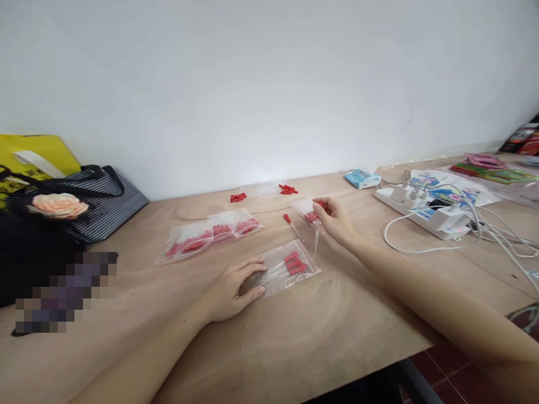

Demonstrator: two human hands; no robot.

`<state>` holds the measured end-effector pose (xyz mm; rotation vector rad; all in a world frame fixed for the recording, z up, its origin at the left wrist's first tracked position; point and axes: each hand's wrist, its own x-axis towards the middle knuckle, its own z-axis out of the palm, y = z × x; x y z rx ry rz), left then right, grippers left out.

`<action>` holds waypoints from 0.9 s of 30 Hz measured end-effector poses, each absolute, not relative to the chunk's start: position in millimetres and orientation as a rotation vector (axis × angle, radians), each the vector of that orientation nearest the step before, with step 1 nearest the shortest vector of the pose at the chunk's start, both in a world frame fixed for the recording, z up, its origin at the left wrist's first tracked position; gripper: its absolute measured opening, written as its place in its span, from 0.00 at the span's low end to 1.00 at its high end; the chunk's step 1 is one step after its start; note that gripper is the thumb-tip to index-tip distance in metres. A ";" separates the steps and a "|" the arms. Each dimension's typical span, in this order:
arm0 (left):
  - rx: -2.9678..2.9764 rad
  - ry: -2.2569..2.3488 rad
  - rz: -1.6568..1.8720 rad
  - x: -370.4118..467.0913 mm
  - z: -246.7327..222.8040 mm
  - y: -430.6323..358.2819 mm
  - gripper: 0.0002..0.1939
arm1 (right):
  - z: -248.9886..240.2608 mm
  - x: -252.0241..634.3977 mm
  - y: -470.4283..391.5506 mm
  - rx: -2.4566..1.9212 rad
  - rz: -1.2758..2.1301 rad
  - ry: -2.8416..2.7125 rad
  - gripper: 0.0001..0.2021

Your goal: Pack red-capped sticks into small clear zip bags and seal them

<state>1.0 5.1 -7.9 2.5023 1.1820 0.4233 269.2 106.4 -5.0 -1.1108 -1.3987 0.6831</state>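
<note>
A clear zip bag point(275, 283) with several red-capped droppers point(296, 262) lies flat near the middle of the table. My left hand point(236, 286) rests on its left end, thumb and fingers apart. Beyond the bag, my right hand point(332, 219) has its fingers closed on a red-topped dropper, whose clear tube hangs down. That hand is beside another bag point(304, 209) with red pieces in it. A single red-capped dropper point(287, 217) lies between the two bags.
Filled bags point(213, 233) overlap at centre left. Loose droppers point(288, 189) lie near the wall. A white power strip point(425, 213) with cables and a blue packet point(362, 178) are on the right. A striped bag point(105, 205) stands left on the wooden table point(337, 336).
</note>
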 end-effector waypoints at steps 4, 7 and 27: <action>2.502 1.189 0.427 0.1 -10.8 6.7 0.17 | -18.9 278.1 90.4 -1.044 0.814 -1.180 0.16; 2.508 1.183 0.421 -1.3 -11.9 7.6 0.17 | -25.7 275.4 88.7 -1.050 0.833 -1.098 0.15; 2.469 1.273 0.418 -2.3 -13.3 4.9 0.25 | -29.6 257.0 66.2 -0.949 1.483 -1.123 0.18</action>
